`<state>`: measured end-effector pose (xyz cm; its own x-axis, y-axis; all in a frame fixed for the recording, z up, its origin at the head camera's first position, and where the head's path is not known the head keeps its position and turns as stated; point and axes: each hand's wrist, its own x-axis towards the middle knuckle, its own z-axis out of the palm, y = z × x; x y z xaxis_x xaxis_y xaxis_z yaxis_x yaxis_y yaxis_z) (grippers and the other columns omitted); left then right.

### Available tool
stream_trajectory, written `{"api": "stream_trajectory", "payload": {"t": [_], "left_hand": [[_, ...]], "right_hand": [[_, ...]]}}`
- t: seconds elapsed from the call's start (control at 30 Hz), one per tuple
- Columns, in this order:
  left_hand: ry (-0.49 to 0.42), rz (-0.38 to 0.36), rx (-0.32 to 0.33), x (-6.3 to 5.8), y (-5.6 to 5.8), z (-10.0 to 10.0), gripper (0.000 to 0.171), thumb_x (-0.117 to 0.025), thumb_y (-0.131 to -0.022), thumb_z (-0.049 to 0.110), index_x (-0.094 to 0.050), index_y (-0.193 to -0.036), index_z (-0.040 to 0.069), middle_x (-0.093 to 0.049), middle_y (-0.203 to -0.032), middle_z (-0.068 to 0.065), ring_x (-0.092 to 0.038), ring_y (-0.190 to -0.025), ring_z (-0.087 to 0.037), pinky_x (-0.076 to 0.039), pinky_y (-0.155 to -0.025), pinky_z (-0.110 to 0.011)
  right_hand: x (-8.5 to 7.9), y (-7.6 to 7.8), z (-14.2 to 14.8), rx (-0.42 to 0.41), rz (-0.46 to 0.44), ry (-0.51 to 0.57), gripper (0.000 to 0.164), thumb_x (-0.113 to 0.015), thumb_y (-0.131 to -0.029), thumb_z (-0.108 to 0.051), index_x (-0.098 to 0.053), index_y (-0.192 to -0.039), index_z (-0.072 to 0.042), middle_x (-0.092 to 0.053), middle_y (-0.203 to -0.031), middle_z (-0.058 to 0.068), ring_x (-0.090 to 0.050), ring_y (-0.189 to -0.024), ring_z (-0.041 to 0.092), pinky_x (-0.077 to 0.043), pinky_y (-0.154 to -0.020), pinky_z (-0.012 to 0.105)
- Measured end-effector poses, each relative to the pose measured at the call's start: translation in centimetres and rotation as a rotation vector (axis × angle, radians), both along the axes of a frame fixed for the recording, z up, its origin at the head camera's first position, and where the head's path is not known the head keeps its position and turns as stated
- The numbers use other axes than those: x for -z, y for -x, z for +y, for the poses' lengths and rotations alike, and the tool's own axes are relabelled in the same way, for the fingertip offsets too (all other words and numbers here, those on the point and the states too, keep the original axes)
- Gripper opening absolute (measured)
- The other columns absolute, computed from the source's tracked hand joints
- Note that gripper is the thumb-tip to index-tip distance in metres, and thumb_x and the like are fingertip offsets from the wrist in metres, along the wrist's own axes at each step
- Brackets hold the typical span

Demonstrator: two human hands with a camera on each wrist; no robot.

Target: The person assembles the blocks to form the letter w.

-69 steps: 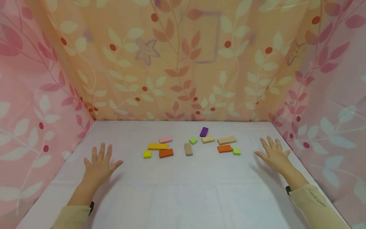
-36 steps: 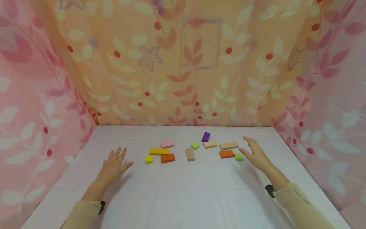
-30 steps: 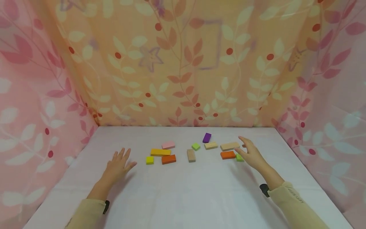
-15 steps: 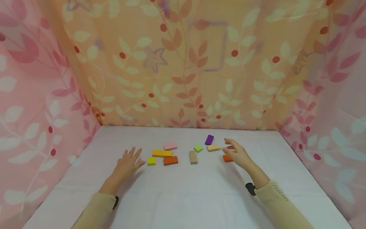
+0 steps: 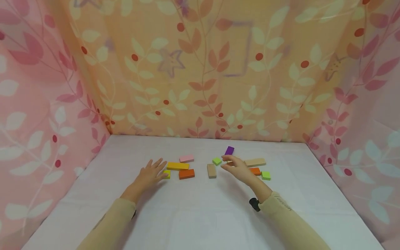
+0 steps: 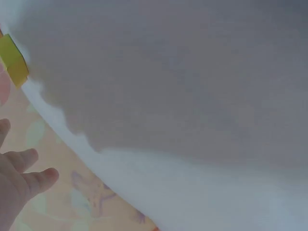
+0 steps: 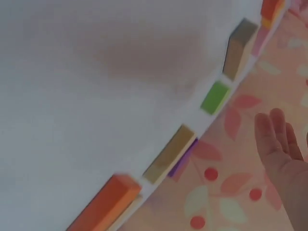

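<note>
My left hand [image 5: 148, 177] hovers with spread fingers at the left end of a group of small blocks, overlapping the yellow square block [image 5: 167, 174] in the head view. Beside it lie a long yellow-orange block [image 5: 177, 166] and an orange block [image 5: 186, 174]. My right hand [image 5: 239, 170], fingers loosely bent and holding nothing, is above the table near the light green block [image 5: 217, 161] and the plain wooden block [image 5: 211, 171]. It largely hides the ridged wooden block, which shows in the right wrist view. Behind its fingertips lies the purple block [image 5: 229, 150].
A pink block [image 5: 186, 158] lies at the back left. Right of my right hand are a long wooden block [image 5: 255, 162], a second orange block [image 5: 255, 171] and another green block [image 5: 266, 175]. Floral curtains [image 5: 150, 86] enclose the white table [image 5: 193, 215] behind and on both sides.
Both hands have moved inward from the sides, the right one farther, passing over the right-hand blocks to the middle. The camera view has shifted slightly. The blocks appear unmoved on the table.
</note>
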<state>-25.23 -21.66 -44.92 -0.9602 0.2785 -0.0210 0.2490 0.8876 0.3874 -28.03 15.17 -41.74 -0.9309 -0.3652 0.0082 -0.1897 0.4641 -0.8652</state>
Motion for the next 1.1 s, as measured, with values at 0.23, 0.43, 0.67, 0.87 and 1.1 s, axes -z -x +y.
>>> {"api": "stream_trajectory", "payload": {"t": [0.23, 0.43, 0.67, 0.87, 1.1], "left_hand": [[0.029, -0.067, 0.004, -0.1, 1.3, 1.0, 0.062, -0.049, -0.101, 0.041, -0.035, -0.15, 0.006, -0.023, -0.158, -0.015, -0.009, -0.142, -0.049, -0.01, -0.105, -0.073], [0.056, -0.095, 0.022, 0.2, 1.6, 1.1, 0.062, -0.049, -0.101, 0.041, -0.035, -0.15, 0.008, -0.022, -0.159, -0.013, -0.008, -0.143, -0.047, -0.008, -0.106, -0.073], [0.078, -0.123, 0.039, 0.5, 1.9, 2.0, 0.063, -0.047, -0.1, 0.045, -0.036, -0.15, 0.009, -0.024, -0.159, -0.011, -0.007, -0.144, -0.044, -0.005, -0.106, -0.072], [0.142, -0.131, 0.018, 0.8, 1.9, 2.4, 0.063, -0.046, -0.1, 0.047, -0.037, -0.15, 0.01, -0.026, -0.158, -0.009, -0.012, -0.144, -0.043, -0.007, -0.107, -0.071], [0.162, -0.125, 0.001, 0.7, 1.9, 2.3, 0.061, -0.048, -0.1, 0.046, -0.04, -0.149, 0.011, -0.028, -0.158, -0.008, -0.015, -0.144, -0.043, -0.008, -0.106, -0.072]], "right_hand": [[1.3, 0.3, -3.8, -0.081, -0.068, 0.057, 0.044, -0.061, -0.096, -0.014, -0.051, -0.135, 0.004, -0.055, -0.13, 0.024, -0.058, -0.108, 0.031, -0.05, -0.093, 0.044], [2.0, 0.6, -6.8, -0.125, -0.1, -0.006, 0.05, -0.066, -0.093, -0.012, -0.05, -0.136, 0.005, -0.057, -0.126, 0.025, -0.058, -0.108, 0.034, -0.052, -0.089, 0.042], [2.4, 1.4, -9.0, -0.136, -0.115, -0.14, 0.056, -0.073, -0.088, -0.014, -0.051, -0.138, -0.001, -0.061, -0.117, 0.015, -0.059, -0.101, 0.028, -0.054, -0.083, 0.037], [2.8, 2.1, -9.9, -0.152, -0.143, -0.248, 0.053, -0.075, -0.086, -0.019, -0.056, -0.134, -0.006, -0.06, -0.099, 0.007, -0.055, -0.083, 0.019, -0.05, -0.07, 0.028], [3.7, 3.7, -10.8, -0.167, -0.087, -0.365, 0.039, -0.076, -0.085, -0.022, -0.065, -0.121, -0.011, -0.061, -0.098, 0.003, -0.053, -0.087, 0.019, -0.041, -0.083, 0.036]]}}
